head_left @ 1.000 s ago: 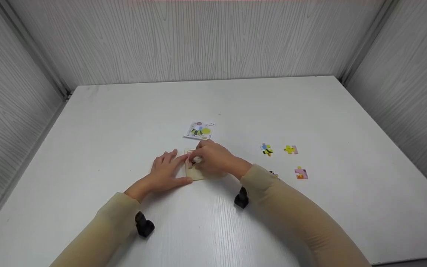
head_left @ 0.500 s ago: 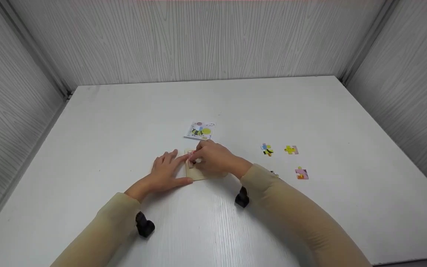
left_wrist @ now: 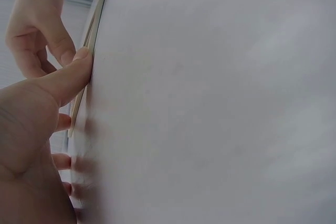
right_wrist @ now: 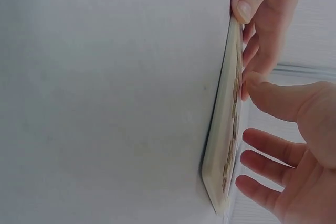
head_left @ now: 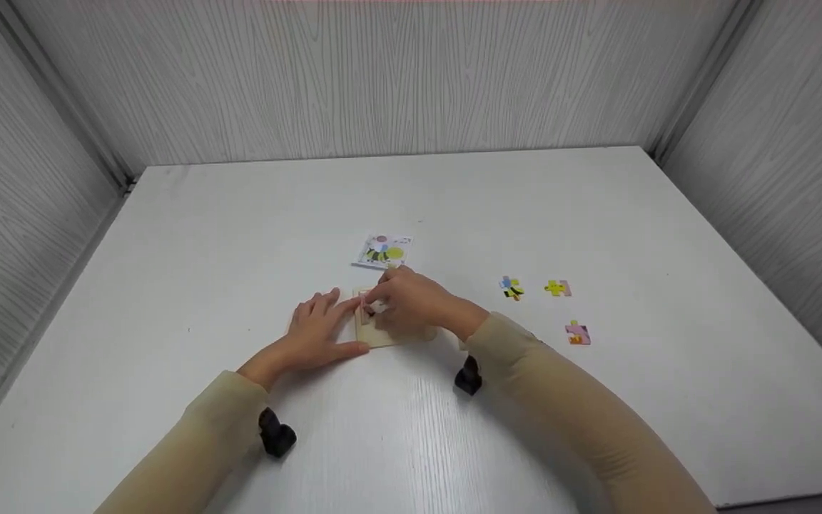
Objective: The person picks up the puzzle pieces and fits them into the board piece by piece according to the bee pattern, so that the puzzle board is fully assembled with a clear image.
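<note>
Shifted slightly from half a second ago, the right sleeve [head_left: 507, 346] now covers nearly all of a puzzle piece that peeked out beside it; both hands have hardly budged. Between them lies the wooden puzzle board [head_left: 382, 338]. At its left side, the left hand [head_left: 317, 330] spreads straight fingers, thumb on the near edge. Over its middle bends the right hand [head_left: 414, 303], fingertips close to the left index; I can't tell whether they pinch a piece. Beyond the board sits a bee picture card [head_left: 382, 251]; well to its right, three loose pieces [head_left: 557, 288].

wooden tray [head_left: 377, 338] partly hidden, sleeves [head_left: 190, 435] cut off
</note>
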Available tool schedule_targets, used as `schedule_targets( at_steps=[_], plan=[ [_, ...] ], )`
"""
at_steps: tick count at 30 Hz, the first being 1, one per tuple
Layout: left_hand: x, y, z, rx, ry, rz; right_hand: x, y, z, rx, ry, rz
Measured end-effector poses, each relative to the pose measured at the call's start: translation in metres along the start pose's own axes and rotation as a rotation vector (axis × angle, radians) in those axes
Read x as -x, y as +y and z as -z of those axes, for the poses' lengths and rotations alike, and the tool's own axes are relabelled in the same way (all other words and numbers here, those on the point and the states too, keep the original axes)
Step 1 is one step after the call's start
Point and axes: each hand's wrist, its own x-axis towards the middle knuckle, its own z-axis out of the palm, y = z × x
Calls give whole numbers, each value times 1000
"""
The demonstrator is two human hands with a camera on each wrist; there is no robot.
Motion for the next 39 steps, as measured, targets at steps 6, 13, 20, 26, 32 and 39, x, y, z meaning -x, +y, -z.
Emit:
schedule_targets(
  at_steps=[6, 13, 20, 26, 32, 39],
  plan=[
    [0, 1, 1, -12, 2, -12, 5, 8, 5, -74, 16, -7],
    [0, 0, 1, -28, 20, -21, 14, 20, 10, -135, 50, 28],
    [-4, 1, -2, -21, 10, -6, 28, 35, 16, -160, 68, -21],
    [-4, 0, -2, -17, 6, 1, 39, 49, 18, -182, 86, -61],
    [-3, 1, -1, -13, 4, -3, 56, 65, 25, -168, 116, -74],
    [0, 3, 1, -49, 9, -9, 79, 90, 32, -188, 159, -102]
  ],
)
